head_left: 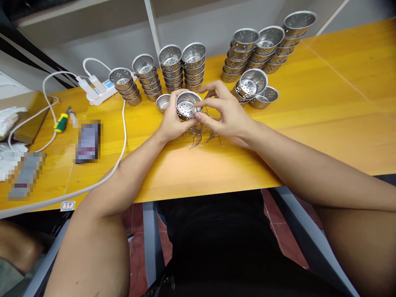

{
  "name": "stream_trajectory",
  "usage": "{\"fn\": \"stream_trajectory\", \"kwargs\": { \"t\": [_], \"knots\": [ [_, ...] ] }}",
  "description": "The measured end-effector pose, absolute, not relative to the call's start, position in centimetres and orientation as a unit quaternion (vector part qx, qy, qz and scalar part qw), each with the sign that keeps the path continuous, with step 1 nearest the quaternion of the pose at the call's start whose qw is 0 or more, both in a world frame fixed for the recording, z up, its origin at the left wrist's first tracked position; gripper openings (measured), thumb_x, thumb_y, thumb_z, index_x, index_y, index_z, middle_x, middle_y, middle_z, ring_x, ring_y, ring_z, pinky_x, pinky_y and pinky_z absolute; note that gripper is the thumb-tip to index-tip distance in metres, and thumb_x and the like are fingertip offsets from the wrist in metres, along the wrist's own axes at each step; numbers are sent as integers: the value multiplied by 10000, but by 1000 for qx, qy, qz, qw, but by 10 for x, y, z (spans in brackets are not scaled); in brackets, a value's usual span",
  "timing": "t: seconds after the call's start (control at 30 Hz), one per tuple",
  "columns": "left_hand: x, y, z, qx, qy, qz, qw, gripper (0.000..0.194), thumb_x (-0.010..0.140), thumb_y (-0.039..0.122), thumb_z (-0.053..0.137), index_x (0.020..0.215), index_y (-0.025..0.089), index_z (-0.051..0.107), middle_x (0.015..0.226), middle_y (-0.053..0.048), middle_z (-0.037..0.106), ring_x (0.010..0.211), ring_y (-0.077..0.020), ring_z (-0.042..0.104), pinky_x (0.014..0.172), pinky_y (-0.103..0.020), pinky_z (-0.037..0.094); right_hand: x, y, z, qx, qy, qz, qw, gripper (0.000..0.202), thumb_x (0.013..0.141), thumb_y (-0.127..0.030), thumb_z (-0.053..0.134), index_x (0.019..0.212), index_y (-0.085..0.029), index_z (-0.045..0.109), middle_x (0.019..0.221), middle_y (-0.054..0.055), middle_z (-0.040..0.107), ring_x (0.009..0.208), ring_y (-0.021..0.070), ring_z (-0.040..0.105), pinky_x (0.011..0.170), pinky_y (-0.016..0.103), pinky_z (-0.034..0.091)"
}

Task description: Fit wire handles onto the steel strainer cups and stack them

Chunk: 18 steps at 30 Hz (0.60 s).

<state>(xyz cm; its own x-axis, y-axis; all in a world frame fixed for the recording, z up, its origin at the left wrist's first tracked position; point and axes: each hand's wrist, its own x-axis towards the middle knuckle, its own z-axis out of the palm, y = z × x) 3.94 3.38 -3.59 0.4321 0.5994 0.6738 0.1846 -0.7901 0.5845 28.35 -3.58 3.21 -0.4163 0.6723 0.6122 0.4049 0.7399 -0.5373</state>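
Observation:
A small perforated metal cup (186, 108) is tilted so that its open top faces me. My left hand (172, 123) is wrapped round its left side and underside. At the cup's right rim, my right hand (230, 110) has its thumb outside the wall and a fingertip inside, with the other fingers raised and curved. Whether a thin wire is also between those fingertips cannot be made out. Under both hands lies a loose pile of curved thin metal wires (195, 138), partly hidden. Just left of the held cup, another small perforated cup (163, 102) sits partly behind my left hand.
Stacked perforated cups (144, 78) line the table's back edge, with more stacks (244, 51) at the back right. Several looser cups (264, 97) stand near my right hand. A white cable (124, 132), power strip (100, 93), yellow-green screwdriver (61, 123) and two blurred-out objects (88, 141) occupy the left.

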Motion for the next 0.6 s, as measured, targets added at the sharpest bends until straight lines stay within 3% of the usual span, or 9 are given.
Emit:
{"fn": "stream_trajectory", "kwargs": {
  "t": [0.23, 0.37, 0.47, 0.53, 0.6],
  "knots": [
    [44, 28, -38, 840, 206, 458, 206, 1081, 959, 872, 790, 1729, 374, 219, 1569, -122, 576, 1420, -315, 762, 1213, -533, 680, 283, -34, 21, -294, -861, 137, 392, 621, 1023, -749, 808, 1401, -258, 852, 1581, 197, 635, 1501, 455, 633, 1301, 694, 520],
    [46, 25, -37, 856, 197, 443, 179, 1118, 970, 898, 747, 1770, 369, 173, 1707, -151, 487, 1629, -367, 635, 1321, -595, 616, 282, -34, 27, -304, -859, 121, 394, 717, 981, -690, 862, 1550, -278, 717, 1568, 176, 670, 1480, 455, 637, 1292, 670, 549],
    [44, 24, -37, 859, 185, 432, 202, 1145, 992, 910, 700, 1805, 379, 93, 1787, -169, 415, 1654, -377, 602, 1275, -598, 637, 293, -33, 48, -310, -860, 52, 401, 811, 946, -587, 898, 1643, -292, 609, 1560, 181, 668, 1432, 437, 635, 1281, 637, 562],
    [40, 25, -37, 859, 202, 417, 216, 1120, 1013, 883, 691, 1815, 403, 73, 1786, -165, 436, 1576, -356, 656, 1199, -564, 674, 314, -33, 68, -329, -843, -31, 425, 851, 927, -512, 891, 1675, -277, 560, 1566, 199, 627, 1464, 434, 586, 1319, 643, 513],
    [36, 26, -37, 861, 224, 401, 218, 1071, 1038, 844, 681, 1821, 422, 83, 1777, -153, 473, 1512, -340, 684, 1179, -551, 672, 347, -33, 88, -397, -798, -69, 448, 905, 914, -511, 853, 1697, -220, 505, 1607, 225, 524, 1587, 466, 448, 1395, 689, 390]
  ]
}}
